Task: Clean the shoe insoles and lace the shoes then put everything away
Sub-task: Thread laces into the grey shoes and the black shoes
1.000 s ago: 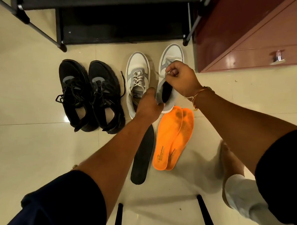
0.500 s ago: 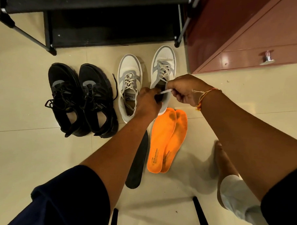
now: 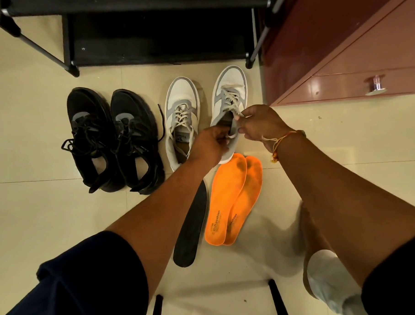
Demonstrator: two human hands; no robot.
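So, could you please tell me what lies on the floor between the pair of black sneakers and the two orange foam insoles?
In the head view, a flat black insole lies there, partly covered by the person's left forearm.

Both bare forearms reach forward and converge, dark sleeves pushed up above the elbows. The left hand (image 3: 210, 144) is curled with its back up, fingers closed in a pinch just left of the right hand (image 3: 259, 122). The right hand, a thin orange-and-white thread tied round its wrist, pinches with thumb and forefinger, knuckles turned toward the left hand.
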